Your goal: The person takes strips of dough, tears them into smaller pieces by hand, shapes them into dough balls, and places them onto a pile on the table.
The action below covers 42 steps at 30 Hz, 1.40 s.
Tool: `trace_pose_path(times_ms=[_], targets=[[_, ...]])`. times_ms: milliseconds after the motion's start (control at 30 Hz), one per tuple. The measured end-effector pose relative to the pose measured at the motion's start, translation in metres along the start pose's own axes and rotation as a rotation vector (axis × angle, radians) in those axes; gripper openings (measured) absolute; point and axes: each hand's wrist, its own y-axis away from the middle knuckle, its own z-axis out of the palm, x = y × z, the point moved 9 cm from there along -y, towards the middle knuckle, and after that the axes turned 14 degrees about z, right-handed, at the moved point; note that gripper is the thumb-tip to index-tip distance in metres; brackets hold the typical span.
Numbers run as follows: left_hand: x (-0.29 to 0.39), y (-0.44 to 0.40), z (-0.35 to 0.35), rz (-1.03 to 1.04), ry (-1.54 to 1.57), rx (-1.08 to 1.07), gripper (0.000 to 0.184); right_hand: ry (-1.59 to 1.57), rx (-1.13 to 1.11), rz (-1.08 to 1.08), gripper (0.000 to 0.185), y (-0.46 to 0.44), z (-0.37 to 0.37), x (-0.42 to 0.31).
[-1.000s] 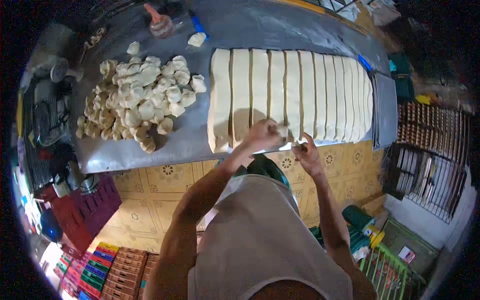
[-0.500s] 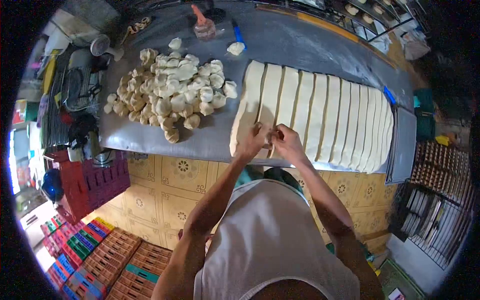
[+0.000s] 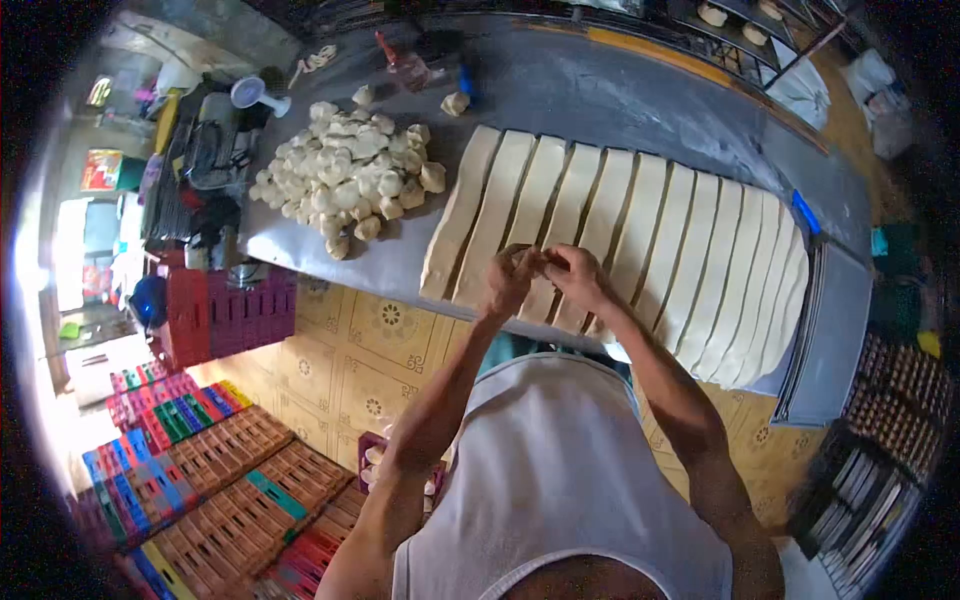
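Long pale strips of dough (image 3: 650, 215) lie side by side on the metal table, with narrow gaps between them. Over their near ends, my left hand (image 3: 510, 282) is closed, thumb and fingers pinched together. My right hand (image 3: 578, 276) is closed in a pinch too, its fingertips almost meeting the left ones. Whatever sits between the fingertips is too small to make out. To the left rises a heap of small dough pieces (image 3: 345, 175). One separate dough piece (image 3: 455, 104) rests beside a blue-handled tool (image 3: 466, 80) at the back.
A red-handled item (image 3: 403, 68) stands at the table's far side. Something blue (image 3: 806, 213) lies past the rightmost strip, near stacked trays (image 3: 825, 335). Plastic crates (image 3: 230, 310) stand left of the table, and more crates (image 3: 200, 470) cover the floor behind.
The view has turned somewhat, shifting the table in the picture. My hands have moved rightward across the strips, staying close together and pinched.
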Motion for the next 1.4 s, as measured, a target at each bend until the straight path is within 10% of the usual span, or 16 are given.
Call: trace_pose_path(times_ms=[167, 433, 500, 933, 1067, 1100, 1200, 1267, 1300, 1367, 1400], targets=[[0.024, 0.017, 0.009, -0.051, -0.399, 0.089, 0.033, 0.467, 0.188, -0.42, 0.07, 0.044, -0.006, -0.056], [0.079, 0.026, -0.028, 0.226, -0.633, 0.122, 0.025, 0.395, -0.187, -0.265, 0.044, 0.025, 0.053, -0.052], [0.086, 0.033, -0.04, -0.015, -0.604, 0.101, 0.024, 0.611, -0.079, -0.223, 0.044, 0.02, 0.069, -0.048], [0.05, -0.054, -0.212, 0.128, -0.509, 0.081, 0.028, 0.594, 0.118, -0.13, 0.027, -0.039, 0.182, -0.145], [0.034, -0.106, -0.242, 0.288, -0.737, -0.067, 0.046, 0.219, 0.102, -1.059, 0.017, 0.08, 0.239, -0.348], [0.066, -0.12, -0.254, 0.34, -0.664, 0.03, 0.059, 0.097, 0.073, -0.989, 0.027, 0.068, 0.228, -0.369], [0.115, -0.131, -0.27, 0.577, -0.818, -0.038, 0.075, 0.283, 0.066, 0.094, 0.037, -0.031, 0.183, -0.259], [0.129, -0.128, -0.267, 0.639, -0.838, -0.104, 0.072, 0.405, 0.297, 0.012, 0.034, -0.067, 0.131, -0.166], [0.111, -0.134, -0.263, 0.481, -0.759, -0.196, 0.064, 0.418, 0.179, 0.409, 0.03, -0.055, 0.118, -0.145], [0.07, -0.14, -0.249, 0.16, -0.598, -0.371, 0.049, 0.505, 0.296, 0.359, 0.03, -0.042, 0.113, -0.094], [0.046, -0.153, -0.232, 0.456, -0.569, -0.324, 0.048, 0.294, 0.289, 0.344, 0.029, -0.036, 0.121, -0.065]])
